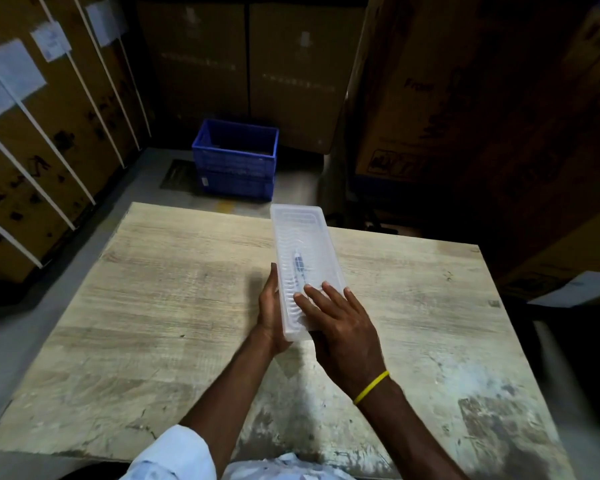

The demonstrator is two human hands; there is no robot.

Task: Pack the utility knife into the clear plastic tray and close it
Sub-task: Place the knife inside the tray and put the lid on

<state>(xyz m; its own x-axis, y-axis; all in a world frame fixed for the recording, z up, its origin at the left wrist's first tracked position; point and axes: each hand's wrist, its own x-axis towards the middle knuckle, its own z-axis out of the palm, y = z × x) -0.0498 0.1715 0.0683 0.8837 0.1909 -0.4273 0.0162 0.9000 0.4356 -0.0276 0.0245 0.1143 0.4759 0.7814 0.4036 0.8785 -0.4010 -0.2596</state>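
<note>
A long clear plastic tray (300,237) is held above the wooden table, its far end pointing away from me. Through the ribbed plastic a small grey-blue utility knife (299,266) shows, lying lengthwise near the tray's middle. My left hand (271,313) grips the tray's near left edge from the side and below. My right hand (340,323) lies flat on top of the near end, fingers spread over the cover. I cannot tell whether the cover is fully snapped down.
The worn wooden table (153,306) fills the lower view. Beyond its far edge a blue plastic crate (236,157) stands on the floor. Tall cardboard boxes (49,133) line the left, back and right sides.
</note>
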